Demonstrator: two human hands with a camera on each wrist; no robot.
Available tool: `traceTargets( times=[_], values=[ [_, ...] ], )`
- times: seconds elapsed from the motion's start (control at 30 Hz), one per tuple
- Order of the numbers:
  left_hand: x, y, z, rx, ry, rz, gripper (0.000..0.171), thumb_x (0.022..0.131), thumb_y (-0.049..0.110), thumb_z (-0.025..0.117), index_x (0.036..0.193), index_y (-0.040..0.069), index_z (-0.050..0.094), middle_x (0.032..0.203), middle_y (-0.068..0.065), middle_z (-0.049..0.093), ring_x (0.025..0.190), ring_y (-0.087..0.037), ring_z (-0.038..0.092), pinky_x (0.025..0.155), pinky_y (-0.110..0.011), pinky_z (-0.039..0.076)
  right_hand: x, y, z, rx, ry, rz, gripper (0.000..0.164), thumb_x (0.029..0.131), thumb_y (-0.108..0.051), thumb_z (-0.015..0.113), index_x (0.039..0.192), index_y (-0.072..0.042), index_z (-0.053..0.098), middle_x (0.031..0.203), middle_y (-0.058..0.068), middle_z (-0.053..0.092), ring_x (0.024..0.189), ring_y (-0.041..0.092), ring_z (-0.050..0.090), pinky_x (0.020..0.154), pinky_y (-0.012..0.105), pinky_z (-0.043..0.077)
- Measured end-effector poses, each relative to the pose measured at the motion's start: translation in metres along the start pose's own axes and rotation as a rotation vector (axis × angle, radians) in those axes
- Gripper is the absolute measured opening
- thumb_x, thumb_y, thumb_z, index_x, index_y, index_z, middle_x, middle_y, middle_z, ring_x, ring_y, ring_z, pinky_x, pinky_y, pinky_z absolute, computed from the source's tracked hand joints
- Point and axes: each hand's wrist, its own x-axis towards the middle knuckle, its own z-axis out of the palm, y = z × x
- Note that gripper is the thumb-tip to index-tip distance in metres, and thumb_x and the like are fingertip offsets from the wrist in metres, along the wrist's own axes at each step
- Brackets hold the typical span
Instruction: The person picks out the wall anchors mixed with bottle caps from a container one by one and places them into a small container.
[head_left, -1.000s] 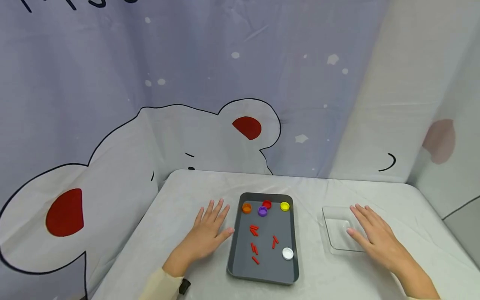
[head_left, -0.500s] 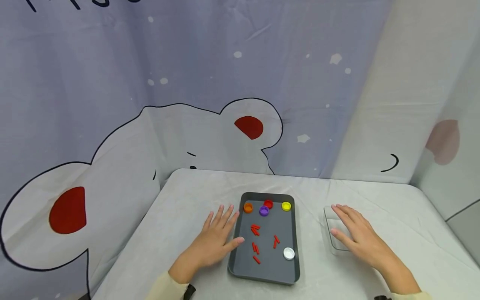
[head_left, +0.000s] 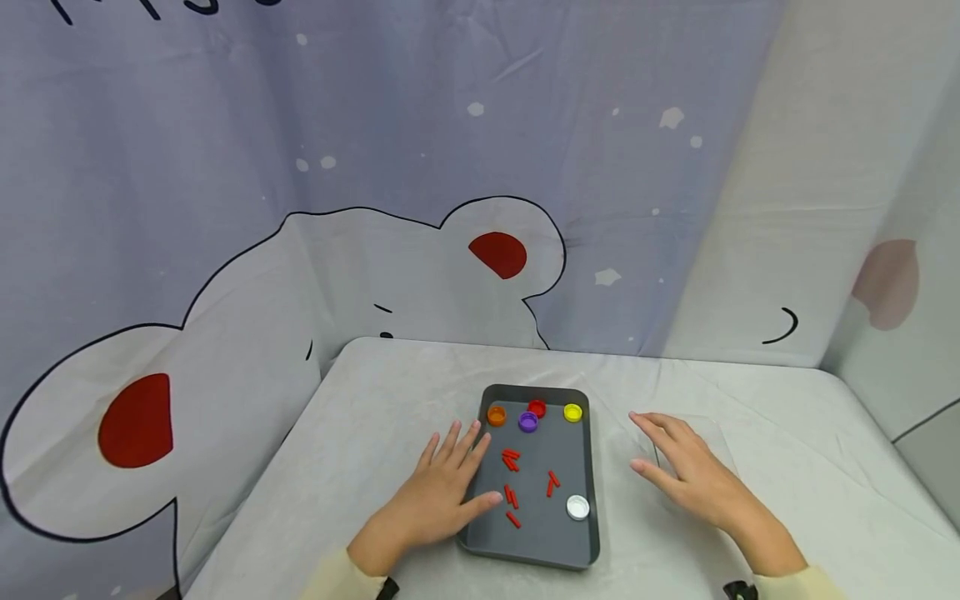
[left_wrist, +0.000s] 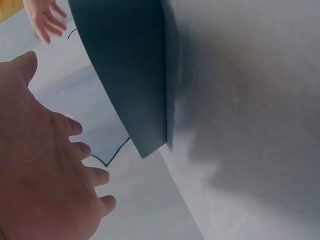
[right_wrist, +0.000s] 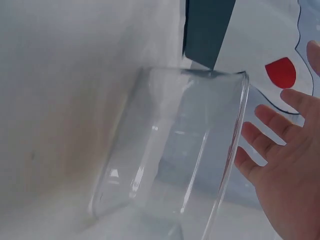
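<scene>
A dark grey tray (head_left: 534,557) lies in the middle of the table. It holds orange (head_left: 497,414), red (head_left: 536,407), purple (head_left: 528,422), yellow (head_left: 572,412) and white (head_left: 577,507) caps, plus several short red sticks (head_left: 510,458). My left hand (head_left: 450,483) is open with fingers spread and reaches over the tray's left rim, its thumb above the tray floor. My right hand (head_left: 686,475) is open between the grey tray and a clear plastic tray (head_left: 716,437), covering that tray's left edge. Neither hand holds anything. The right wrist view shows the clear tray (right_wrist: 175,150) empty beside my open right hand (right_wrist: 290,170).
The table (head_left: 390,392) wears a pale grey cloth. A curtain with a bear print (head_left: 450,267) hangs close behind and to the left. The left wrist view shows the grey tray's wall (left_wrist: 130,75) beside my left palm (left_wrist: 40,190).
Both hands slid inward toward the grey tray. The left moved right onto its left rim; the right moved left off most of the clear tray.
</scene>
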Motion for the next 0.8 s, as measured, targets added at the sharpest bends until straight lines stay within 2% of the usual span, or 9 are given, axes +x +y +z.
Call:
traceTargets(
  times=[0.17,0.37,0.8],
  values=[
    [0.0,0.001,0.005,0.005,-0.025,-0.002,0.082,0.102,0.064,0.041,0.164,0.017,0.017,0.171,-0.003,0.005,0.157,-0.033,-0.001,0.123,-0.059,0.005,0.005,-0.005,0.006,0.013,-0.032,0.017,0.062,0.1,-0.038,0.064,0.155,-0.022,0.043,0.143,0.007,0.05,0.134,0.033,0.044,0.101,0.063,0.039],
    [-0.002,0.005,0.009,0.011,-0.021,0.005,0.084,0.101,0.064,0.043,0.163,0.013,0.021,0.17,-0.008,0.011,0.156,-0.037,0.004,0.122,-0.061,0.008,0.011,-0.012,0.013,0.042,-0.058,0.008,0.06,0.1,-0.041,0.064,0.155,-0.026,0.044,0.14,0.004,0.052,0.131,0.028,0.047,0.101,0.059,0.045],
    [-0.007,0.006,0.021,0.053,0.011,0.033,0.088,0.098,0.071,0.041,0.161,0.011,0.028,0.169,-0.011,0.02,0.154,-0.042,0.012,0.12,-0.063,0.013,0.021,-0.018,0.028,0.073,-0.117,-0.038,0.059,0.098,-0.042,0.066,0.151,-0.02,0.051,0.131,-0.005,0.053,0.12,0.015,0.05,0.097,0.046,0.051]
  ],
)
